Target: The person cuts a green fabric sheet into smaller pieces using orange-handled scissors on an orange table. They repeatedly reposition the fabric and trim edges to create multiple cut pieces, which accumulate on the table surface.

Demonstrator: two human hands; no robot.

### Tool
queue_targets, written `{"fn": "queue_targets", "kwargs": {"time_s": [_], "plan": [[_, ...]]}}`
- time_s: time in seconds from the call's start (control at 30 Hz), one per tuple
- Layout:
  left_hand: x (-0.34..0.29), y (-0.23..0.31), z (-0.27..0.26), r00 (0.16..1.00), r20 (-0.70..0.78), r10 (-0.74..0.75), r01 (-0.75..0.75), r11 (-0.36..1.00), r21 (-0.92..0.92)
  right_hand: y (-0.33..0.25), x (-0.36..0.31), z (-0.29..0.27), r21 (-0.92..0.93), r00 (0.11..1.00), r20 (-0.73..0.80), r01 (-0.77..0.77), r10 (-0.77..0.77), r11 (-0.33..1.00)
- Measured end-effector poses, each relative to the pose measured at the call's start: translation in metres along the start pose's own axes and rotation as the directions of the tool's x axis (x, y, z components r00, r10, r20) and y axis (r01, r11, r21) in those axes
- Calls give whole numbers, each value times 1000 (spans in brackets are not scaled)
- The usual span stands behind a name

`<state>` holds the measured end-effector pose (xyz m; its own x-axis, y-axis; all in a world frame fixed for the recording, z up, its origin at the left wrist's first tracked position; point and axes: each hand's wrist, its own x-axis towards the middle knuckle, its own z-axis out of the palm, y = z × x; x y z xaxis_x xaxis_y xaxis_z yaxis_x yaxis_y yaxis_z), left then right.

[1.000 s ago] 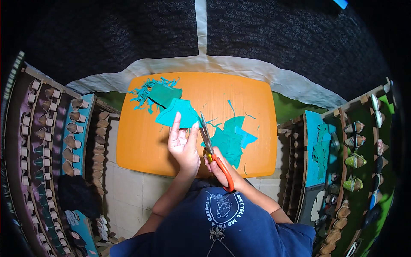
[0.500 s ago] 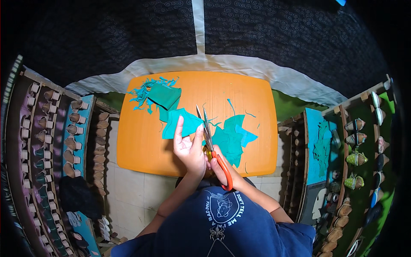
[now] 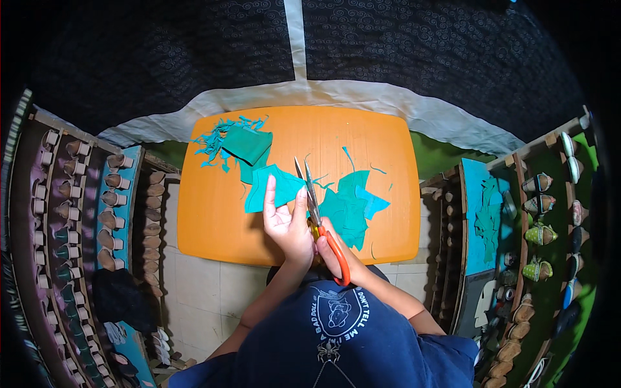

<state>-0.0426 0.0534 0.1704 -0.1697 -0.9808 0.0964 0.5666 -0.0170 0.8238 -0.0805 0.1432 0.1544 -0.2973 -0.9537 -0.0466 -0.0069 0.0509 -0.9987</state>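
Over the orange table (image 3: 210, 229), my left hand (image 3: 289, 227) pinches a flat, bright green piece of material (image 3: 278, 186) between thumb and fingers, its index finger raised along the piece. A line runs near the top edge of this piece. My right hand (image 3: 331, 249) grips scissors (image 3: 338, 258) with orange-red handles. Their blades are slightly apart and point away from me, at the right edge of the green piece beside my left thumb. Several cut green pieces (image 3: 343, 216) lie overlapping to the right of the scissors, with a bluer piece (image 3: 375, 205) among them.
At the table's far left lie a folded dark green sheet (image 3: 249, 147) and a heap of thin green offcuts (image 3: 208, 139). Shelves with shoe forms (image 3: 111, 220) stand on the left. Racks with shoes (image 3: 538, 235) are on the right. A dark patterned curtain (image 3: 181, 58) hangs behind the table.
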Motion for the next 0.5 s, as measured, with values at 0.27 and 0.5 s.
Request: {"fn": "queue_targets", "kwargs": {"time_s": [0.27,0.5], "plan": [[1,3,3,1000,5,-20,20,1000,-19,10,0,-3,33,1000,-14,-19,19,999],[14,6,-11,987,155,-50,36,995,93,0,0,-13,-105,999,-16,-34,32,994]]}}
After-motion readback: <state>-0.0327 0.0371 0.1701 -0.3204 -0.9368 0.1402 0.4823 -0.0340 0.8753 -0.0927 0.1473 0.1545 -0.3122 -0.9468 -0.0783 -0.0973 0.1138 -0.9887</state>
